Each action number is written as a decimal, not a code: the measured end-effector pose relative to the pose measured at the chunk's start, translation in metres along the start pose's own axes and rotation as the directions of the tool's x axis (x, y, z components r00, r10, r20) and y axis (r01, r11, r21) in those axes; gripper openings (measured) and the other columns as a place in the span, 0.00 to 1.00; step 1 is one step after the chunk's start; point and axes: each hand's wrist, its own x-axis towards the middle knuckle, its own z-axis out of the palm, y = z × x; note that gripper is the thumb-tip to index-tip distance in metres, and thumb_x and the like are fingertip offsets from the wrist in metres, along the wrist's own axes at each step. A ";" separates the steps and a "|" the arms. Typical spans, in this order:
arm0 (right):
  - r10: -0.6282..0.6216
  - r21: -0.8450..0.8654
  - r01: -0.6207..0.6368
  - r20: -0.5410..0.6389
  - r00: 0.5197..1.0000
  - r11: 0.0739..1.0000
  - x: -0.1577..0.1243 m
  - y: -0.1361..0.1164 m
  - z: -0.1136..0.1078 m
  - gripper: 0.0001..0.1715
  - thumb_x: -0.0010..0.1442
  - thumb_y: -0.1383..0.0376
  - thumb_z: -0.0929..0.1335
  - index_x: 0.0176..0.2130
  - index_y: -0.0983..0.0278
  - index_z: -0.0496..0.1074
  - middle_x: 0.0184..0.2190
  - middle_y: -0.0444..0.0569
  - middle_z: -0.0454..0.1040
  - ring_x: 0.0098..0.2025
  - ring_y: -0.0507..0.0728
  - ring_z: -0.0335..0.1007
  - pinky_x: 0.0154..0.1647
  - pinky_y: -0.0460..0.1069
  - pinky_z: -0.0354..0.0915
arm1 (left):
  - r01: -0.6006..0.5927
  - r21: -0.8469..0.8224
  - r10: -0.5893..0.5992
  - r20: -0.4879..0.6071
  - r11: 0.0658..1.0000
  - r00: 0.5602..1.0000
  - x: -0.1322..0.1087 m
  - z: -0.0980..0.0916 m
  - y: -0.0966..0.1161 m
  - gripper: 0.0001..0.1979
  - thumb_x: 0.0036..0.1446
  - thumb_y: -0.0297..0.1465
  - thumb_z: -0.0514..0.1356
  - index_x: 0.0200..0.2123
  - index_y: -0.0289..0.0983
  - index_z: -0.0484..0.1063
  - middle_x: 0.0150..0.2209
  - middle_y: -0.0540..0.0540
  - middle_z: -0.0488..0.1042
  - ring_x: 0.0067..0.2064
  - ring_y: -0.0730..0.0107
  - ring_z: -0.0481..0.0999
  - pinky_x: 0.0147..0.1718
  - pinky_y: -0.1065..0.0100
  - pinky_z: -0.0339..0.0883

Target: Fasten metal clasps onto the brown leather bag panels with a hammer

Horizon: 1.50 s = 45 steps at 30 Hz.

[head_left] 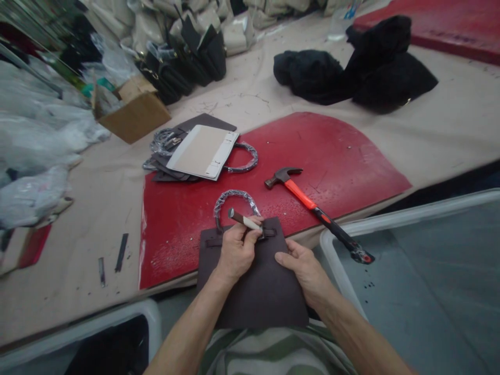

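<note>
A dark brown bag panel [260,286] lies over the table's front edge, its lower end against my body. A handle [234,194] wrapped in clear plastic loops from its top. My left hand [238,249] is closed around a short punch-like tool [244,219] with a brown and white shaft. The tool leans over the strap at the panel's top; its tip is hidden by my fingers. My right hand [302,265] pinches the panel's right edge, thumb on top. Beyond it, a claw hammer [302,195] with an orange and black handle rests on the red mat.
The red mat [320,151] covers the table's front part. A stack of panels [203,148] with plastic-wrapped handles sits at its back left. Behind are a cardboard box [135,114], black bags [207,54] and black cloth [367,70]. Plastic bins [332,255] flank me below the edge.
</note>
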 end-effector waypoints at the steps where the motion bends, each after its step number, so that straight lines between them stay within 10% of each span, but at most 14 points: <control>1: 0.041 0.036 -0.042 0.032 0.999 0.998 0.000 -0.001 0.001 0.30 0.43 0.60 0.78 0.46 0.63 0.73 0.33 0.48 0.79 0.29 0.56 0.74 0.34 0.50 0.70 | 0.001 -0.004 -0.001 -0.003 1.000 1.000 -0.001 0.000 0.000 0.07 0.62 0.28 0.58 0.41 0.38 0.75 0.46 0.44 0.80 0.48 0.65 0.79 0.51 0.65 0.72; 24: -0.032 -0.007 0.034 0.195 0.980 0.999 0.019 0.011 -0.013 0.25 0.46 0.59 0.78 0.43 0.66 0.77 0.33 0.49 0.78 0.31 0.56 0.74 0.33 0.50 0.70 | 0.202 -0.077 -0.200 0.038 0.976 0.979 0.011 -0.007 0.016 0.10 0.60 0.29 0.58 0.43 0.35 0.77 0.40 0.45 0.81 0.39 0.68 0.80 0.40 0.70 0.73; 45: 0.005 -0.261 0.017 0.084 0.996 0.965 0.013 0.002 -0.013 0.25 0.48 0.58 0.74 0.45 0.66 0.74 0.31 0.46 0.76 0.30 0.57 0.71 0.32 0.50 0.67 | -0.240 0.238 0.259 -0.049 0.941 0.965 -0.003 0.013 0.000 0.07 0.62 0.24 0.57 0.41 0.36 0.74 0.44 0.42 0.80 0.48 0.65 0.80 0.50 0.66 0.75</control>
